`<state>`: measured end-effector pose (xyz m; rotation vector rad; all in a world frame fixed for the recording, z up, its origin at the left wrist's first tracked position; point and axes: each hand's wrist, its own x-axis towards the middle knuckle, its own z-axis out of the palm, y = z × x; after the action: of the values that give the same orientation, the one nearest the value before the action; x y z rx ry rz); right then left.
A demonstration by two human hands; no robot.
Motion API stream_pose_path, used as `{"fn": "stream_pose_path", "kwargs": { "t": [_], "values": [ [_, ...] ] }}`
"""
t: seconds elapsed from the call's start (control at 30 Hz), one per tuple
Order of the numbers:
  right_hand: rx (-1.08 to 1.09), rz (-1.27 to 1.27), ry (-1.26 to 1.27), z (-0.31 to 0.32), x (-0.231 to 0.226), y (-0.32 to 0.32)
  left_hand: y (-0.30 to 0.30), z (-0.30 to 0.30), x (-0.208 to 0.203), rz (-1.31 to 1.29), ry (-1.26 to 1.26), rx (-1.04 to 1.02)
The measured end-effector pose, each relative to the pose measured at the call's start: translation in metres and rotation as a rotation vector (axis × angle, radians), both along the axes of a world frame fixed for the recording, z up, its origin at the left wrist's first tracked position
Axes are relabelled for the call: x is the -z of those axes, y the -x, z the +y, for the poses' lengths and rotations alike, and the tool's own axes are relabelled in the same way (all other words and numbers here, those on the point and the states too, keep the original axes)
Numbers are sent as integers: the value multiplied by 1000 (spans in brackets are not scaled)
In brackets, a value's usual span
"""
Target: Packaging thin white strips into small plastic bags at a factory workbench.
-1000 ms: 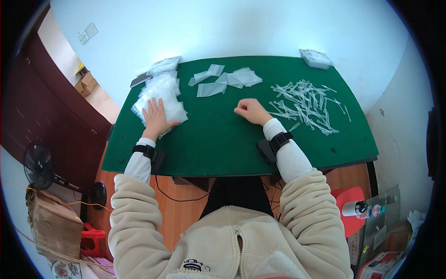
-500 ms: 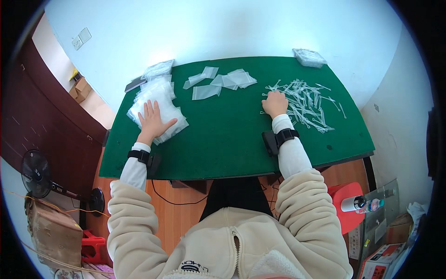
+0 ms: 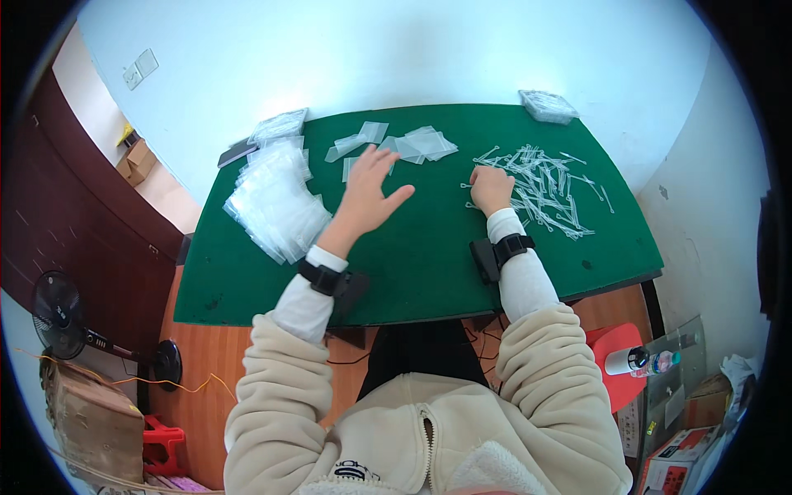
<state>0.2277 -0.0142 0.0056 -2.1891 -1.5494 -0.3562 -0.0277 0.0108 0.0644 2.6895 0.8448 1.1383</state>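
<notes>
My left hand hangs over the green table with fingers stretched and apart, and nothing shows in it. Beside it on the left lies a spread heap of clear plastic bags. Beyond its fingertips are several loose clear bags, one partly hidden by the hand. My right hand is closed, knuckles up, at the left edge of a scattered pile of thin clear plastic sticks, some with a small rounded end. Its fingertips are hidden, so what they grip, if anything, does not show.
The green-topped table meets a white wall. Wrapped clear packs stand at its back left and back right, with a dark flat object by the left one. A red stool with bottles stands right; a fan stands left.
My left hand has lifted off the heap of bags and moved right, toward the loose bags. My right hand stays closed at the pile's edge, with little movement.
</notes>
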Motion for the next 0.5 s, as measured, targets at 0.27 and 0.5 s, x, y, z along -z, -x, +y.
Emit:
{"fn": "stream_pose_path", "kwargs": {
  "t": [0.27,0.5],
  "values": [
    [-590,674,-491,6,-7,42,-20,18,51,-323,504,240],
    [-860,975,-295,-4,-9,76,-25,17,61,-451,721,360]
  ]
}}
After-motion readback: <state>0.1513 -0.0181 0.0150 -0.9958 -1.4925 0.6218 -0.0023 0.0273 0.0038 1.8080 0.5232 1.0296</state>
